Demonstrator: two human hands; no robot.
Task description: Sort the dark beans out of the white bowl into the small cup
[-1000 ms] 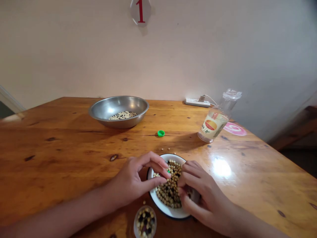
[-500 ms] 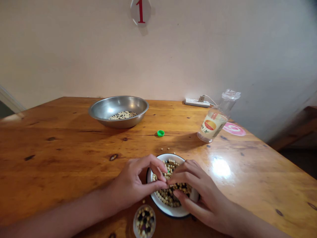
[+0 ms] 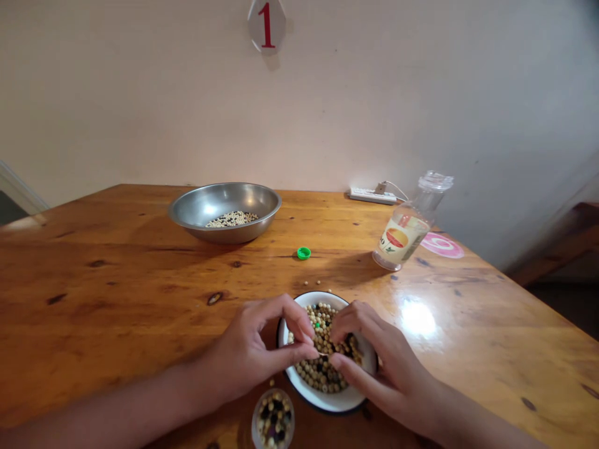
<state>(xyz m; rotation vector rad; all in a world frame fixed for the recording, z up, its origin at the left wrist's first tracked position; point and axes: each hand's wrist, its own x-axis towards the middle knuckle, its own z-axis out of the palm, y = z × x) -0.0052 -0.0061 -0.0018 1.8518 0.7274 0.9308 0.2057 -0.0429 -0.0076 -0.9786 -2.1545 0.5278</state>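
Observation:
A white bowl with a dark rim sits near the table's front edge, full of tan and dark beads or beans with one green one. My left hand hovers over the bowl's left side, thumb and fingers pinched together on something too small to name. Over the right side, my right hand is curled, its thumb and fingers pinched close to the left fingertips. A small clear cup of mixed beads stands just in front of the bowl.
A steel bowl with some light beads stands at the back left. A green cap lies mid-table, with loose beads nearby. A clear labelled bottle, a power strip and a pink sticker are at the back right.
My right hand has lifted from the bowl's contents and brought its fingertips up to meet the left hand's pinch. The left hand stayed over the bowl's left side.

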